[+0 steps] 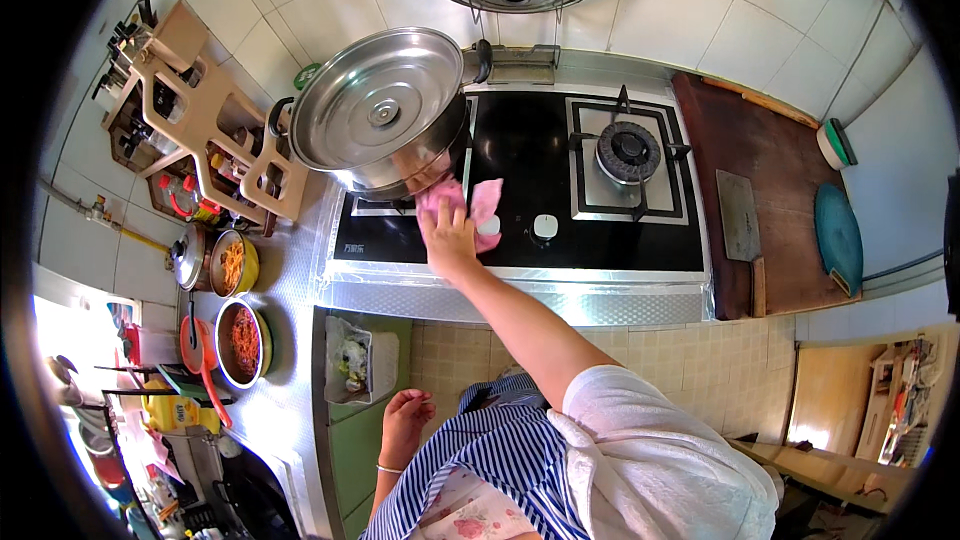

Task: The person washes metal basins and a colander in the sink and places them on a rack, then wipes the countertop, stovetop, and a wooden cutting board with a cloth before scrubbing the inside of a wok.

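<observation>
My right hand (450, 240) presses a pink cloth (440, 202) onto the black glass gas stove (515, 155), fingers closed over it. One loose corner of the cloth lies by a white control knob (488, 227). Just beyond the hand, a large lidded steel pot (415, 168) sits over the left burner, hiding most of it. A second knob (545, 228) stands to the right of the cloth. Near my body, my left hand (405, 418) hangs below the counter edge, fingers curled in, with nothing visible in them.
The bare right burner (628, 152) has a raised pan support. A cleaver (738, 215) lies on the brown board (790, 170) to the right. Two bowls of food (242, 342) and a beige rack (215, 130) stand left. Below the counter is a white waste bin (383, 365).
</observation>
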Available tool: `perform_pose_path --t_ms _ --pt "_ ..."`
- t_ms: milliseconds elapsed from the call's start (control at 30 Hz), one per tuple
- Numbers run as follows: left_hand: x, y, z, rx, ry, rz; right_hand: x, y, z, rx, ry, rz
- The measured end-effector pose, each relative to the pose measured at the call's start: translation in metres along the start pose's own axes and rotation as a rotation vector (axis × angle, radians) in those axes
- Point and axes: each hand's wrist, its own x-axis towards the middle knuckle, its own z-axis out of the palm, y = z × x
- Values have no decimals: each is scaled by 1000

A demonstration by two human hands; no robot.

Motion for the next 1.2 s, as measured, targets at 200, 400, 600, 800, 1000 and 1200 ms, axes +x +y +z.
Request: perform_pose_path --t_ms 200,400,600,800,1000,1200 --pt "-8 2 -10 28 32 -14 -83 -25 3 234 68 -242" --pt "3 4 -18 5 -25 -42 -114 2 -25 445 -224 -399" --pt "7 -4 -21 1 18 1 12 89 -181 554 -41 -396" --pt "0 -23 -18 4 35 5 41 202 -72 -79 96 35" --pt "-6 -19 -19 23 24 -25 -12 189 -76 -149 113 133" --pt "-4 2 -17 59 -19 -19 -102 174 -105 -209 65 263"
